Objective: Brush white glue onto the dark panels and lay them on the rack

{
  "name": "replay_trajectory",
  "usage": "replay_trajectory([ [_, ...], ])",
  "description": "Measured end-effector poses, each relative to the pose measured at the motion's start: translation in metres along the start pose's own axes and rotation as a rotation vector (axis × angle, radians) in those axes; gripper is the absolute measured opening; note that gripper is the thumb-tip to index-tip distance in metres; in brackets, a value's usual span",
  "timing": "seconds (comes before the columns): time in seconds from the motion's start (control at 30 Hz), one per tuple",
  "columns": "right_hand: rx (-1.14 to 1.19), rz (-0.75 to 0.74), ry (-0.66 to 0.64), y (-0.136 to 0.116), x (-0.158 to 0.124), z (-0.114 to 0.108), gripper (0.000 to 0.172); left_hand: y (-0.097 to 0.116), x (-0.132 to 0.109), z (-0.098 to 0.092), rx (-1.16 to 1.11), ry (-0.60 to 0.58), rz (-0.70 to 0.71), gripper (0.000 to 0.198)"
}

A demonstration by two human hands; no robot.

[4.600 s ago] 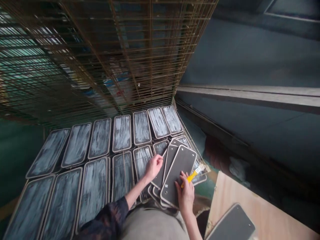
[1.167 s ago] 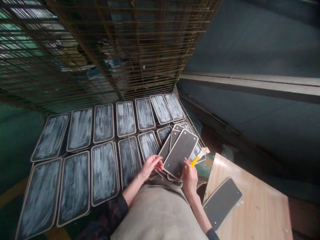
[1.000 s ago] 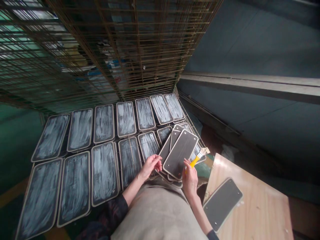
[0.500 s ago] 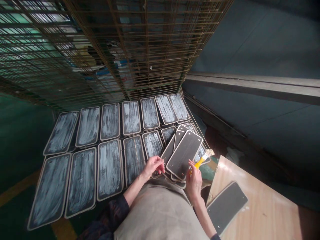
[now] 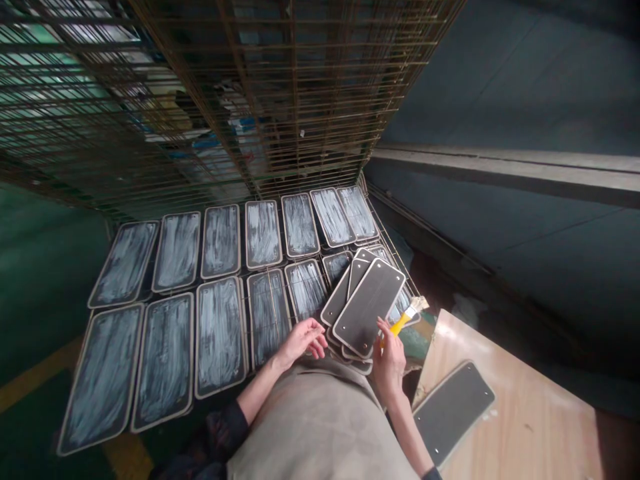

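My right hand (image 5: 389, 359) is closed around the yellow handle of a paintbrush (image 5: 399, 325), whose pale bristles point up and right. The hand is beside the lower right edge of a stack of dark rectangular boards (image 5: 371, 308) with pale rims and small shiny studs at the corners. These boards lie fanned over one another. At the stack's lower left is my left hand (image 5: 303, 341), holding nothing, its fingers loosely bent and apart. Rows of similar boards (image 5: 219, 337) streaked with whitish coating lie to the left and behind.
The coated boards rest on a wire rack (image 5: 271, 290). More wire shelves (image 5: 260, 87) rise in front of me. On my right stands a wood-grain table (image 5: 535, 407) with a single dark board (image 5: 455, 412) on it. A blue-grey wall (image 5: 525, 87) runs along the right.
My left hand has drawn slightly left, away from the stack's edge, and its pinched fingers have loosened apart. The right hand with the paintbrush has hardly moved.
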State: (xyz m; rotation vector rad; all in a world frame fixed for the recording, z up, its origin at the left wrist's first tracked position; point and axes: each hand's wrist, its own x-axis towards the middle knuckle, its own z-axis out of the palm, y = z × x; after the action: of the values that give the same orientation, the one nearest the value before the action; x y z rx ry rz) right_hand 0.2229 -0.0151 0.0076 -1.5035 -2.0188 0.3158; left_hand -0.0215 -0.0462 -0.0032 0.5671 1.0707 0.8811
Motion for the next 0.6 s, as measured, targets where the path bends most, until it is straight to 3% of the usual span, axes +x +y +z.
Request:
replay_trajectory([
  [0.17,0.005,0.001,0.013,-0.004,0.001,-0.001,0.038,-0.021,-0.007,-0.008,0.185,-0.027,-0.107,0.041],
  [0.3,0.008,0.009,0.012,-0.007,0.000,-0.003,0.038,-0.033,-0.015,-0.012,0.466,0.085,-0.111,0.044],
  [0.47,-0.004,0.020,0.020,-0.008,-0.003,-0.004,0.039,-0.027,-0.029,-0.016,0.772,0.094,-0.001,0.040],
  [0.6,0.004,0.019,-0.001,-0.009,-0.005,-0.004,0.039,-0.027,-0.038,-0.023,0.814,0.046,0.038,0.023],
])
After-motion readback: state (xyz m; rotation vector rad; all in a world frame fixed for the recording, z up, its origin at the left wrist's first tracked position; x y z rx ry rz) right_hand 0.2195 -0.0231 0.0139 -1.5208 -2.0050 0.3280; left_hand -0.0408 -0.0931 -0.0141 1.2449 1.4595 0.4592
